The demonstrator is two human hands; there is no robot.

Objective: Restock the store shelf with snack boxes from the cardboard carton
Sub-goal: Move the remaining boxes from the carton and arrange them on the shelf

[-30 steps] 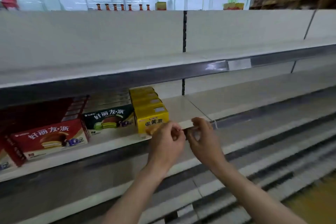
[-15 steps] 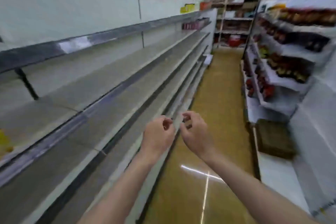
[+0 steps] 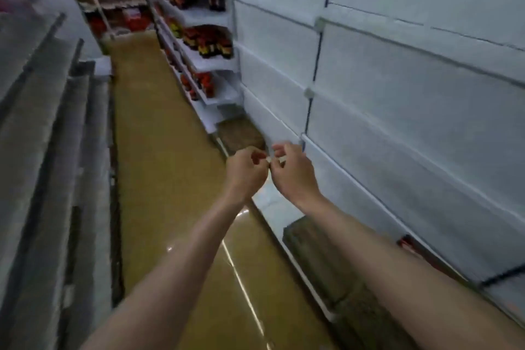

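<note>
Both hands are held out in front of the body over the aisle floor (image 3: 170,179), close together and almost touching at the fingertips. The left hand (image 3: 245,172) is curled, thumb towards forefinger, and the right hand (image 3: 294,172) is curled likewise; a small pale scrap (image 3: 279,161) seems to be pinched between them, though blur keeps it from being identified, and which hand truly grips it cannot be told. No snack box is held.

A brown cardboard carton (image 3: 335,273) is seen on the floor at the foot of the white shelving (image 3: 426,122) on the right, just beneath the right forearm; it is judged to be the source of the stock, set low and beside the aisle so that it can be reached by bending. Its contents are hidden by the arm and by blur. A second brown shape (image 3: 241,133) lies further along, beyond the hands; whether it is another carton cannot be made out.

The grey shelves (image 3: 42,179) to the left are cut off by the frame, and no snack boxes are visible on them. Distant shelves carry dark bottles (image 3: 207,40), too smeared to be read.
</note>
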